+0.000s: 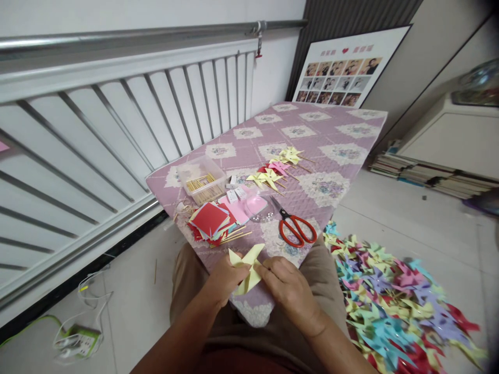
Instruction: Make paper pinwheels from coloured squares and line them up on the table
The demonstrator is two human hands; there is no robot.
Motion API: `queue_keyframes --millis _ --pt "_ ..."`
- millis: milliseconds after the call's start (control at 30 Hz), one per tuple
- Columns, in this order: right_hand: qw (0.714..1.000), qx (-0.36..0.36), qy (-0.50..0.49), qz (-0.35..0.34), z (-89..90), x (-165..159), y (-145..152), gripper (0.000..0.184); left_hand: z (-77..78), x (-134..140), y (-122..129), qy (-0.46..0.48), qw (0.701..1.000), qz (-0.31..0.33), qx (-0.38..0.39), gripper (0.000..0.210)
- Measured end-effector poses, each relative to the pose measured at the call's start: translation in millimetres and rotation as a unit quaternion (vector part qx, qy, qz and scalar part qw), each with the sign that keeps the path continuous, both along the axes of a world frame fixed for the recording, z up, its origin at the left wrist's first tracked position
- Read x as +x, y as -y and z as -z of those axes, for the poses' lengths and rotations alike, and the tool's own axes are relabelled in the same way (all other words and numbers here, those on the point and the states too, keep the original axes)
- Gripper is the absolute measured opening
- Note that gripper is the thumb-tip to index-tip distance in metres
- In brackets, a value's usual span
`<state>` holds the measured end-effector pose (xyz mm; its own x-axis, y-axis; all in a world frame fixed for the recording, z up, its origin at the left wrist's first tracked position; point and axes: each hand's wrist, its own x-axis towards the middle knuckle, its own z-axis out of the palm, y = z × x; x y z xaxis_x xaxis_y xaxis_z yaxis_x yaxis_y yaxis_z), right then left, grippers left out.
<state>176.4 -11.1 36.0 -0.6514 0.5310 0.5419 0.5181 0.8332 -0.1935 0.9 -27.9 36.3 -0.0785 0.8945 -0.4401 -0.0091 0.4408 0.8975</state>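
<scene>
Clamping yellow pinwheel (251, 278) in grip, left hand (226, 280), right hand (289, 290) — scissors (286, 213), paper squares (210, 219) beyond

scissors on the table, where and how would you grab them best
Probably by the red handles of the scissors, coming from the person's near side with the right hand. The scissors lie flat with both wide loops turned toward the person, just beyond that hand, while the blades point away.
</scene>
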Motion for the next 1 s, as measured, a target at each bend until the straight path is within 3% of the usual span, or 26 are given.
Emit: queue_keyframes --millis 267,633,867,1000 --pt "0.999 0.021 0.038 -0.017 0.1 2 -3 0.027 4.7 2 -1 0.012 1.000 0.013 -0.003 0.006" --pt "0.993 0.040 0.102 -0.035 -14.9 -5 -9 0.024 14.7 -4 -2 0.066 0.998 -0.004 -0.001 0.008" --pt "0.990 0.051 0.124 -0.039 -19.1 -11 -11 0.018 16.0 -4 -4 0.083 0.996 -0.029 -0.024 0.024" --pt "0.987 0.055 0.147 -0.036 -17.8 -11 -12 0.018 20.0 -5 -4 0.099 0.995 -0.008 -0.008 0.026"
